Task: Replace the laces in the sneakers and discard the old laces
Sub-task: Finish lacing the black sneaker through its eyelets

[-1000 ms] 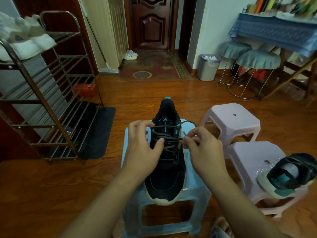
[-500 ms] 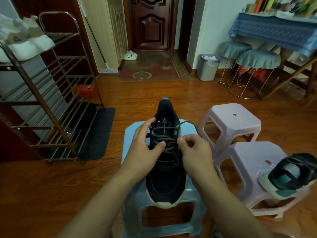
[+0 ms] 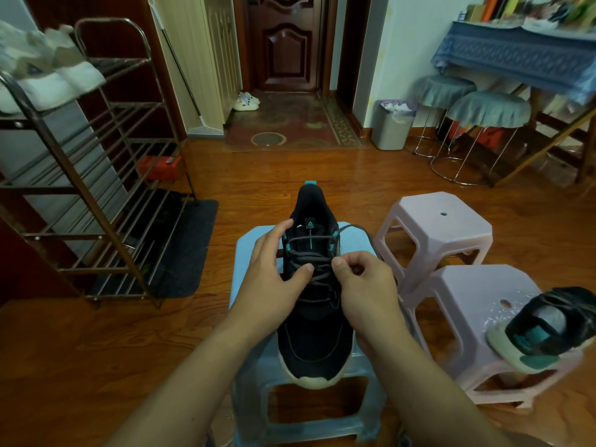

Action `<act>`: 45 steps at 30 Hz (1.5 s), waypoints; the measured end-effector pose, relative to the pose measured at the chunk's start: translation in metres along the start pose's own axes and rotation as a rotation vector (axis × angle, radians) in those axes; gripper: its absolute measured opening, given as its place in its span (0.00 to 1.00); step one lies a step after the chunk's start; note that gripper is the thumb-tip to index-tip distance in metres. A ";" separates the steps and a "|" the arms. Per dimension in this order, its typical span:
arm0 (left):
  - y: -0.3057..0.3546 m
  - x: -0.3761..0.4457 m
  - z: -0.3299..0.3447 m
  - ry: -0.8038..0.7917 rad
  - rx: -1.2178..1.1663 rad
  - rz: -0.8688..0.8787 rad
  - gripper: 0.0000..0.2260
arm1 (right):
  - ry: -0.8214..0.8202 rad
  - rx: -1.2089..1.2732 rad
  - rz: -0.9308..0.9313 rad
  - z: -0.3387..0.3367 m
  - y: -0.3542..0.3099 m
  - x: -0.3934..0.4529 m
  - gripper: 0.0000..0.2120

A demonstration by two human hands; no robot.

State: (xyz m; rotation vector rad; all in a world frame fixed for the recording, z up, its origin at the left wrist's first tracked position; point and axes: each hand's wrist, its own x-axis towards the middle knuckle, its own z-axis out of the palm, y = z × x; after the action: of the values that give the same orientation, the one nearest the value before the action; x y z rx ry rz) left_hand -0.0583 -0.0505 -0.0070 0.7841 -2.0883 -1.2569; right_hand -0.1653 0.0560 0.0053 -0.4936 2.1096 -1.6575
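both hands [image 3: 366, 285] on black sneaker [image 3: 314, 321] laces [image 3: 311, 256]

The second sneaker [image 3: 548, 330] is blurred; the shoe rack [image 3: 80, 175] is cut off at left.

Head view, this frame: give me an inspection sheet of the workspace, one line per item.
Surface: blue stool on a wooden floor.
Job's things: black sneaker on the blue stool, gray lace threaded; second sneaker on the near pink stool.
Clutter: far pink stool bare.
Hands: left hand steadies the sneaker, thumb on the laces; right hand pinches the lace.
Cables: nothing seen.
Surroundings: shoe rack, trash bin, door, dark mat.
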 end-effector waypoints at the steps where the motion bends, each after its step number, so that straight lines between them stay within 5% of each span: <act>1: 0.000 0.000 0.000 -0.001 0.003 -0.001 0.31 | -0.001 -0.008 -0.006 0.000 0.001 -0.001 0.05; 14: 0.000 -0.001 0.001 -0.015 0.009 0.023 0.31 | 0.068 0.136 0.056 0.006 -0.003 0.000 0.05; 28: 0.002 -0.003 0.006 -0.005 0.088 0.040 0.32 | 0.327 -0.837 -0.671 0.011 -0.019 0.016 0.07; 32: 0.001 -0.002 0.002 0.019 0.126 0.048 0.32 | 0.259 -0.717 -0.894 0.006 -0.022 0.023 0.07; 36: 0.001 -0.004 0.002 0.073 0.268 0.083 0.31 | -0.003 -0.335 -1.113 -0.002 -0.055 0.001 0.04; 41: 0.013 -0.006 0.006 0.160 0.169 0.452 0.09 | -0.340 -0.141 -0.854 -0.012 -0.064 -0.006 0.07; 45: 0.026 -0.003 -0.002 0.172 -0.008 0.262 0.09 | -0.372 -0.135 -0.551 -0.021 -0.040 0.025 0.12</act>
State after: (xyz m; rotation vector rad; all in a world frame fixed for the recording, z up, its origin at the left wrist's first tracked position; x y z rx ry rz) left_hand -0.0597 -0.0394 0.0162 0.5706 -1.9710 -1.0189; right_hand -0.1965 0.0518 0.0463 -1.4109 1.9088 -1.5260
